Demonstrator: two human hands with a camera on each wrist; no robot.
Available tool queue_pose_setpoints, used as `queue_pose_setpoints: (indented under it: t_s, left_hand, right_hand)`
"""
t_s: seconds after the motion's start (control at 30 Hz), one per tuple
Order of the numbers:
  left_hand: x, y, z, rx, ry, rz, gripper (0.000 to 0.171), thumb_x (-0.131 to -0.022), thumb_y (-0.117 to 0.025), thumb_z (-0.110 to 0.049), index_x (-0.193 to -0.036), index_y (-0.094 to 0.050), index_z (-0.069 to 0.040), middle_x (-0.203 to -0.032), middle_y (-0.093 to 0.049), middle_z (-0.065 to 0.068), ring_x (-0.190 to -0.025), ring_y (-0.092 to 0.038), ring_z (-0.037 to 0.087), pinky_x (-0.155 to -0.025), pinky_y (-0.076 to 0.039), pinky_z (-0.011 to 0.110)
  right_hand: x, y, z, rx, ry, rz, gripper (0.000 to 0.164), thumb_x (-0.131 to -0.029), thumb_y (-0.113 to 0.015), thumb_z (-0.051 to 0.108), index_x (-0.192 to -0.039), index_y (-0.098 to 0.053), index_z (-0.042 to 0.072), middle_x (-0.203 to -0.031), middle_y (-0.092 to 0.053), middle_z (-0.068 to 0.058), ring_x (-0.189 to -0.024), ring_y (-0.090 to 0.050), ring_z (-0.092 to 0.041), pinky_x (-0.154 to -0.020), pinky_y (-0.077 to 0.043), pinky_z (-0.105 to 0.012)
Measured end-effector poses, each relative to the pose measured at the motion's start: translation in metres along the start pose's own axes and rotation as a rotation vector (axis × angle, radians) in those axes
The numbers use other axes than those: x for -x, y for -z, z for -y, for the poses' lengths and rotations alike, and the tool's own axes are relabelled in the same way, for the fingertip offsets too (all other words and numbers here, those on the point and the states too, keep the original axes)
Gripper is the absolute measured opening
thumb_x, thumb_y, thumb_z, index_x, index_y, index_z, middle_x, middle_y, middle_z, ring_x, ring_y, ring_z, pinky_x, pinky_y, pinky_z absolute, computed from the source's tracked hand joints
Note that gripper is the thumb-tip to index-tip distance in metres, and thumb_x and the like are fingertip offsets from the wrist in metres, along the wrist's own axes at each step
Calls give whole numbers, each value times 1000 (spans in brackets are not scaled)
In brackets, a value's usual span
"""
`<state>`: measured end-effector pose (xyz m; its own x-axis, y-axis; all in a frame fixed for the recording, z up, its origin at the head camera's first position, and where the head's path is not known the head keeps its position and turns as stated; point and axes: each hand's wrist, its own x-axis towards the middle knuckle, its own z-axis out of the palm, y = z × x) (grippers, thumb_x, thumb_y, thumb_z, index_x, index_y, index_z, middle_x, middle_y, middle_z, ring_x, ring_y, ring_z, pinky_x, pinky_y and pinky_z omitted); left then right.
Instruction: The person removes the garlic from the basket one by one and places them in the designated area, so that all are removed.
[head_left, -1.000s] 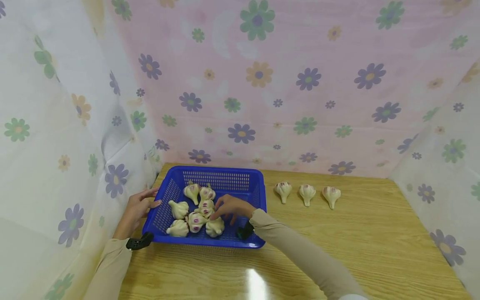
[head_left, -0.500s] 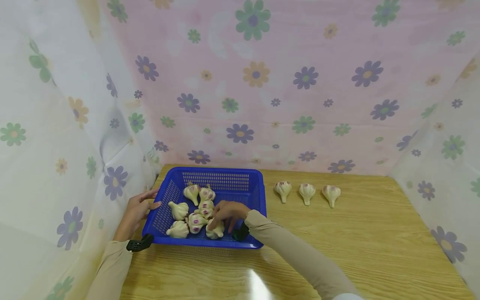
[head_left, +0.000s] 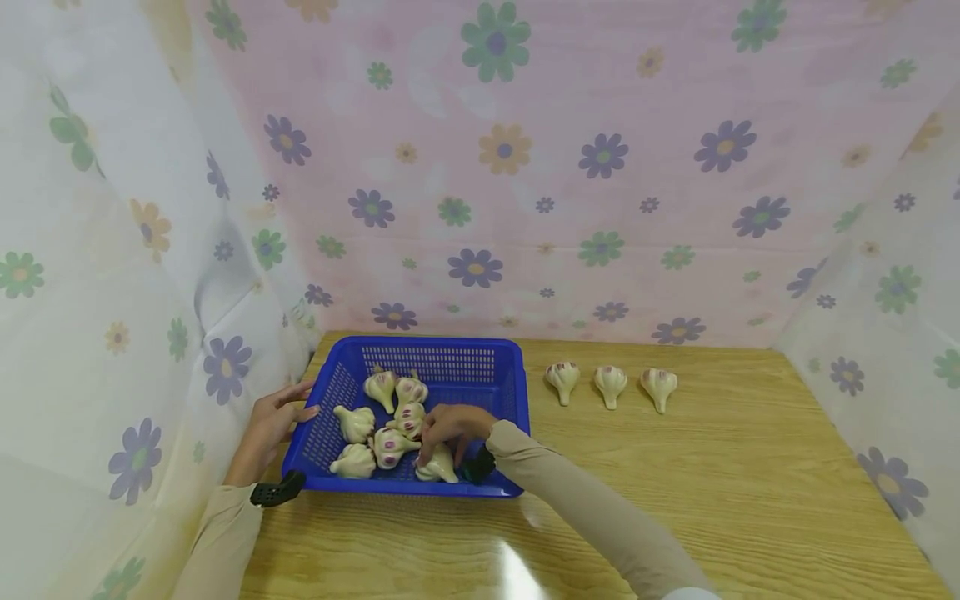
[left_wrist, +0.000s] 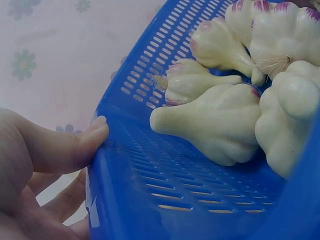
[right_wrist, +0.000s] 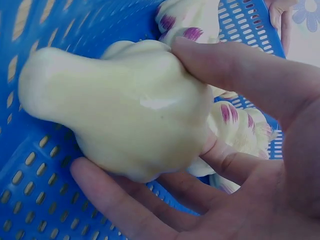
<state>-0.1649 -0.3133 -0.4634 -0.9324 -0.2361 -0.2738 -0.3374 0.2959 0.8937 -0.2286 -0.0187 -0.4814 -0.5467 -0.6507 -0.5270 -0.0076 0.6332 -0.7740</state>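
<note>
The right hand (head_left: 457, 423) pinches one garlic (right_wrist: 135, 110) between thumb and fingers, its bulging body within the grip, its stem pointing away from the palm, low inside the basket (head_left: 408, 487) near its front. The left hand (head_left: 270, 423) pinches the basket's left rim. Six more bulbs (head_left: 392, 447) lie inside. Three others (head_left: 611, 385) sit in a row on the wood-grained table (head_left: 690, 483), to the right; flowered cloth (head_left: 547, 250) surrounds its back and sides.

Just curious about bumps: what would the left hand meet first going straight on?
Most likely the blue, rectangular, slotted plastic basket, at its side wall; the left hand seems to touch its rim with the thumb.
</note>
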Motion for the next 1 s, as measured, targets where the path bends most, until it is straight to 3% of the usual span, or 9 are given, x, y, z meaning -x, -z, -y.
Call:
queue_pose_setpoints:
  t_s: [0.23, 0.43, 0.7, 0.83, 1.0]
  left_hand:
    - [-2, 0, 0, 5, 1, -2, 60, -89, -62, -11, -145, -40, -10, -138, -41, 18, -100, -55, 23, -79, -52, 35]
    - [0, 0, -1, 4, 4, 4, 60, -89, -62, -12, -145, -39, -11, -138, -40, 18, -100, -55, 21, -79, -52, 34]
    - [1, 1, 0, 14, 9, 14, 60, -90, -62, -14, -145, -39, -12, -139, -40, 18, -94, -56, 16, -77, -53, 31]
    - [1, 1, 1, 10, 11, 17, 60, -90, -62, -16, -146, -38, -12, -140, -39, 17, -97, -54, 17, -77, -52, 29]
    - [1, 1, 1, 13, 16, 20, 61, -90, -63, -17, -146, -38, -12, -141, -38, 17, -103, -52, 21, -77, -52, 29]
  right_hand:
    - [8, 7, -6, -45, 48, -22, 16, -73, -78, 11, -77, -62, 8, -85, -61, -4, -72, -58, -18, -66, -54, -46]
    - [14, 14, -10, -148, 65, -44, 23, -71, -78, 6, -87, -61, 3, -88, -58, -6, -71, -57, -19, -64, -54, -45]
    - [23, 31, -10, -187, 107, -76, 24, -74, -77, 5, -92, -61, 2, -94, -58, -10, -73, -60, -20, -64, -54, -44]
    - [32, 41, -9, -224, 126, -94, 25, -76, -77, 6, -95, -61, 2, -98, -59, -10, -76, -62, -22, -65, -54, -43]
    - [43, 52, -10, -236, 160, -124, 28, -76, -77, 7, -99, -62, 2, -98, -62, -10, -75, -62, -22, -71, -53, -50]
